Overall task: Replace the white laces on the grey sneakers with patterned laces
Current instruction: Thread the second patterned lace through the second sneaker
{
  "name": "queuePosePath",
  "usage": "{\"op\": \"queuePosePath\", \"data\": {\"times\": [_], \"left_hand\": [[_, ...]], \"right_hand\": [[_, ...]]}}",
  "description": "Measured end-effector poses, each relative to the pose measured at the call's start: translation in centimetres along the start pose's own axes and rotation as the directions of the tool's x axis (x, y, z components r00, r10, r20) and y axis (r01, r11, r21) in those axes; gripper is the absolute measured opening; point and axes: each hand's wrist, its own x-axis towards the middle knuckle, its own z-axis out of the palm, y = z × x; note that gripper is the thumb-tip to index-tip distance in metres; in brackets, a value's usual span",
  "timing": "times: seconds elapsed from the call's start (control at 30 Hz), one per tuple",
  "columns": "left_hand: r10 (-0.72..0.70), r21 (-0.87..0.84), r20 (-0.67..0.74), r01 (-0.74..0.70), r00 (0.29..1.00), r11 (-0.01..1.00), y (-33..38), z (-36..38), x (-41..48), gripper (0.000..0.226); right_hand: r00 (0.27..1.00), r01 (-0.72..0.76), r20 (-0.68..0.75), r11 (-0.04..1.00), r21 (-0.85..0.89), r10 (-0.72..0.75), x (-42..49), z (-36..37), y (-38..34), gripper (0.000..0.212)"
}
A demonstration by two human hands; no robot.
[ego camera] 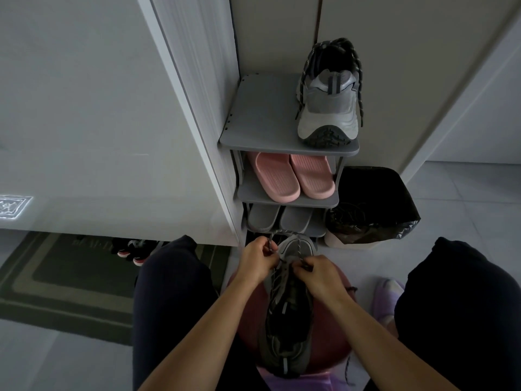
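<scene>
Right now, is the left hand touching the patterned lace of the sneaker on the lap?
Touching. The head view shows the left hand pinching the patterned lace beside the sneaker.

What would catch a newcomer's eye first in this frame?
First, the hands at bottom centre: the left hand and right hand each pinch the patterned lace near the toe end of a grey sneaker lying between the person's knees. Next, the second grey sneaker, already laced in the pattern, stands heel-out on the top shelf of the grey shoe rack, above a pair of pink slides.
</scene>
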Motion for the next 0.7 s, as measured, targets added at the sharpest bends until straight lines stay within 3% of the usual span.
{"op": "queuePosePath", "data": {"times": [0.2,0.7], "left_hand": [[0.040,0.063,0.038,-0.042,0.998,0.997,0.1,-0.1,0.2,0.014],[0.058,0.037,0.136,-0.064,0.989,0.997,0.5,-0.1,0.5,0.016]], "right_hand": [[0.997,0.012,-0.077,0.999,-0.037,-0.014,0.1,0.6,0.2,0.016],[0.993,0.037,-0.105,0.986,-0.163,-0.055,0.5,1.5,0.4,0.019]]}}
